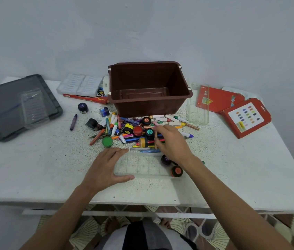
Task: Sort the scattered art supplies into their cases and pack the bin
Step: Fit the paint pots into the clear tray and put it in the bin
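Our left hand (106, 168), fingers spread, braces the clear ridged plastic tray (142, 168); our right hand (171, 141) pinches a tan wooden pencil (155, 141), axis running up-frame, just above it

brown bin (149, 103), speckled white table (43, 159), dark grey lid (1, 105)

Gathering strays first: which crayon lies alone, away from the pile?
The purple crayon, by itself left of the pile, toward the grey tray; the rest lie heaped before the brown bin.

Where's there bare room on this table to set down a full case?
Front left, between the grey lid and the left hand. Front right, between the right hand, pinching a pencil, and the red case. Crowded: the pile before the bin.
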